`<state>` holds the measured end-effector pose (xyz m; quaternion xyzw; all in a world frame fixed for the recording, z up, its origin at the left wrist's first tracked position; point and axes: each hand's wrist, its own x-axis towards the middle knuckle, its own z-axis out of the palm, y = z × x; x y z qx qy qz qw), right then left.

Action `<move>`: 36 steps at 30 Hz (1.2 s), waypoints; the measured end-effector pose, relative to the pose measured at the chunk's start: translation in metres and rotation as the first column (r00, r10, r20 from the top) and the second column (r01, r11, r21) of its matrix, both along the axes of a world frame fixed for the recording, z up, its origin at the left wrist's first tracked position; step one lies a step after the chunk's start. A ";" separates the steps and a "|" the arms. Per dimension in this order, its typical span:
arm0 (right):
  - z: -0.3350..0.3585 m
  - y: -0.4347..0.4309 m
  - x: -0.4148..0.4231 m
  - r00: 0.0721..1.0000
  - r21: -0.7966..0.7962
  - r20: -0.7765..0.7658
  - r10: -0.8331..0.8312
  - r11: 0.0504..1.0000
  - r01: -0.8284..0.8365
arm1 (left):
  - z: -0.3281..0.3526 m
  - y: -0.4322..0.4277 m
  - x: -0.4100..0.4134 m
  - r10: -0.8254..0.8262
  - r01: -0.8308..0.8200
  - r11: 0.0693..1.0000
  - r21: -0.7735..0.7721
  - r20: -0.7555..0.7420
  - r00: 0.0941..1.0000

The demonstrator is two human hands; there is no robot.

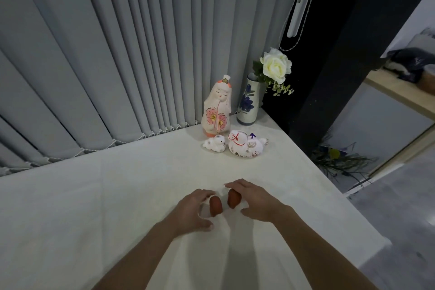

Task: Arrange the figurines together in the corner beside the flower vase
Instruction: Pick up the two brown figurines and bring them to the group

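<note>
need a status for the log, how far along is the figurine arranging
Done: the tall doll, small white animal and white horse stand grouped by the vase. In hand: left hand and right hand each close on a red-brown figurine. Left: carrying both to the corner.

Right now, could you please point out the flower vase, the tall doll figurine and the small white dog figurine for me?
flower vase (pixel 247 101), head view, on its blue flower pattern.
tall doll figurine (pixel 216 113), head view, on the robe front.
small white dog figurine (pixel 214 144), head view, on its body.
</note>
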<state>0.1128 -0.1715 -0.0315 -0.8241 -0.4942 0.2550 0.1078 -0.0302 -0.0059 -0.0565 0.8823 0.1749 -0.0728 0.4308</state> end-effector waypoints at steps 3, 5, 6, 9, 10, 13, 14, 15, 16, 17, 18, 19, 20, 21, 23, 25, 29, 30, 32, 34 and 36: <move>-0.003 0.000 -0.003 1.000 0.013 0.021 -0.019 1.000 0.019 | -0.006 -0.011 -0.002 0.073 -0.073 0.997 -0.009 0.056 0.996; -0.004 0.001 -0.004 0.999 0.023 0.033 -0.030 0.999 0.029 | -0.008 -0.016 0.000 0.106 -0.105 0.994 -0.022 0.079 0.991; -0.004 0.002 -0.004 0.999 0.028 0.037 -0.033 0.999 0.032 | -0.009 -0.018 0.001 0.124 -0.122 0.992 -0.027 0.085 0.989; -0.005 0.004 -0.006 0.998 0.053 0.043 -0.042 0.998 0.040 | -0.010 -0.023 0.004 0.166 -0.162 0.986 -0.044 0.101 0.981; -0.005 0.005 -0.006 0.998 0.062 0.040 -0.046 0.997 0.043 | -0.010 -0.024 0.006 0.172 -0.168 0.984 -0.053 0.104 0.979; -0.004 0.007 -0.006 0.999 0.077 0.026 -0.046 0.996 0.044 | -0.014 -0.025 0.009 0.185 -0.179 0.982 -0.059 0.118 0.976; -0.003 0.008 -0.005 0.999 0.077 0.026 -0.040 0.996 0.038 | -0.014 -0.025 0.010 0.183 -0.178 0.983 -0.051 0.120 0.976; -0.002 0.009 -0.004 0.999 0.077 0.031 -0.032 0.997 0.030 | -0.013 -0.024 0.011 0.181 -0.177 0.983 -0.044 0.122 0.976; -0.001 0.009 -0.003 0.999 0.078 0.040 -0.025 0.997 0.022 | -0.013 -0.024 0.012 0.178 -0.175 0.984 -0.038 0.124 0.976; 0.000 0.010 -0.002 0.998 0.080 0.054 -0.021 0.997 0.016 | -0.011 -0.023 0.014 0.172 -0.169 0.985 -0.031 0.129 0.977; 0.001 0.010 0.000 0.997 0.088 0.068 -0.021 0.996 0.015 | -0.010 -0.021 0.016 0.164 -0.162 0.987 -0.021 0.133 0.977; 0.004 0.010 0.004 0.997 0.102 0.077 -0.029 0.995 0.021 | -0.007 -0.019 0.019 0.157 -0.157 0.987 -0.012 0.139 0.978; 0.007 0.010 0.008 0.996 0.123 0.082 -0.043 0.992 0.033 | -0.004 -0.016 0.022 0.153 -0.154 0.988 -0.004 0.148 0.977; 0.012 0.010 0.014 0.994 0.149 0.087 -0.063 0.988 0.050 | 0.002 -0.012 0.027 0.151 -0.153 0.988 0.001 0.163 0.975; 0.023 0.010 0.028 0.988 0.205 0.109 -0.109 0.975 0.085 | 0.015 -0.004 0.039 0.152 -0.157 0.988 0.010 0.196 0.969; 0.036 0.011 0.045 0.975 0.277 0.141 -0.171 0.952 0.127 | 0.032 0.003 0.057 0.147 -0.160 0.986 0.036 0.239 0.960; 0.061 0.011 0.083 0.938 0.391 0.182 -0.296 0.897 0.207 | 0.066 0.013 0.101 0.158 -0.183 0.982 0.043 0.339 0.927; 0.066 0.011 0.093 0.930 0.402 0.191 -0.314 0.889 0.217 | 0.073 0.015 0.114 0.159 -0.185 0.982 0.040 0.360 0.919; 0.075 0.012 0.113 0.916 0.412 0.216 -0.339 0.882 0.230 | 0.085 0.018 0.141 0.147 -0.179 0.983 0.045 0.394 0.907; 0.080 0.013 0.131 0.903 0.408 0.236 -0.358 0.880 0.242 | 0.093 0.021 0.170 0.124 -0.169 0.983 0.072 0.420 0.899; 0.082 0.015 0.149 0.891 0.400 0.247 -0.380 0.878 0.263 | 0.098 0.023 0.198 0.093 -0.153 0.983 0.100 0.446 0.890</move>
